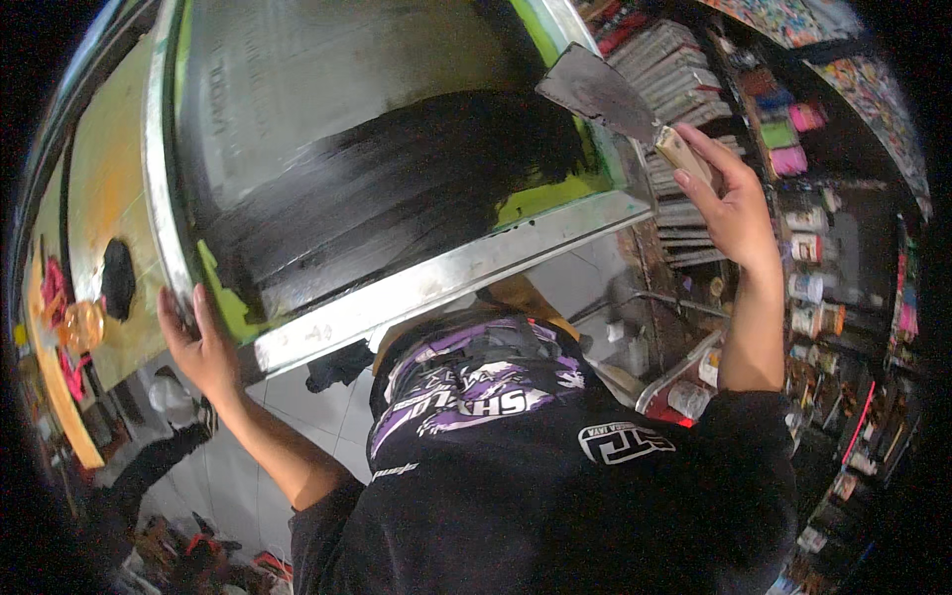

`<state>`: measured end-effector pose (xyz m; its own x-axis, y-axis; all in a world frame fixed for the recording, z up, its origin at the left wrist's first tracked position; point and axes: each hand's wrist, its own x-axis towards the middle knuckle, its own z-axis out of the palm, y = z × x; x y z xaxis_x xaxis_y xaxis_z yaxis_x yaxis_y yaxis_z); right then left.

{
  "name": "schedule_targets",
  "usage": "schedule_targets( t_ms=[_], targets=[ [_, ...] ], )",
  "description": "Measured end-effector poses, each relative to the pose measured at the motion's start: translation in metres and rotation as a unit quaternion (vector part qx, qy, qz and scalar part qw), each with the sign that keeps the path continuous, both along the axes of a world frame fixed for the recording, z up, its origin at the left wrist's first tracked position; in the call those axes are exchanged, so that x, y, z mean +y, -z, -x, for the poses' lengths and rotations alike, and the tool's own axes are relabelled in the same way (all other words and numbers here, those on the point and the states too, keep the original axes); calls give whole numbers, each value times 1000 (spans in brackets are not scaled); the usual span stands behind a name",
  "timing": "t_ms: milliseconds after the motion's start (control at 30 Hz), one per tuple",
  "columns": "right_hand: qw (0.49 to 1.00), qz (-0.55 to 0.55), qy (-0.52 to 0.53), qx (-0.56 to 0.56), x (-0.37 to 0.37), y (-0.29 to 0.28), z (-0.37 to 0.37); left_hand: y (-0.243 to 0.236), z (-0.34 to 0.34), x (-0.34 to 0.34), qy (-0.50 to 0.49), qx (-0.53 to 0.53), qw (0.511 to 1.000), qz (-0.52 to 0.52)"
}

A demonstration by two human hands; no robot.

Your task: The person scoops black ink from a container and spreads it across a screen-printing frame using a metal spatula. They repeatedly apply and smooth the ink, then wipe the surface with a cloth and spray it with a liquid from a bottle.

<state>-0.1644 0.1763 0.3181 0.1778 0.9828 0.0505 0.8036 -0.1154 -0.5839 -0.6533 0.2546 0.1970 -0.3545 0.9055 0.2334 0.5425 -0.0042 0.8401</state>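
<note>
A silk-screen frame (436,290) with metal bars lies tilted in front of me, its mesh bordered in yellow-green. Wet black ink (397,188) is smeared in broad streaks over the lower part of the mesh. My left hand (205,357) grips the frame near its lower left corner, with fingers and thumb on the side bar. In my right hand (732,208) is a putty knife (602,96), held by its pale handle. Its wide, ink-stained blade hangs over the frame's right bar, pointing up and left; whether it touches the bar, I cannot tell.
At left, a pale board (119,208) carries a black blot (119,280); an orange translucent container (83,325) and pink scraps are by it. Stacked flat frames (674,84) stand beyond the right bar. Shelves of jars (805,248) line the right side. Clutter covers the lower-left floor.
</note>
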Motion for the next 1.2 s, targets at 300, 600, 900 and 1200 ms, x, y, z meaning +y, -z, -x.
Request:
schedule_targets(
  t_ms=[300,600,900,1200],
  targets=[
    [992,75,-45,-94,-25,-24,27,0,5,3,-76,-39,996,2],
    [983,95,-115,-109,-13,-14,-17,10,16,18,-71,-10,997,0],
    [957,90,-251,-112,34,-2,-49,9,12,18,-79,-13,997,-2],
    [934,70,-330,-119,67,15,-23,8,8,15,-91,21,996,-3]
  ],
)
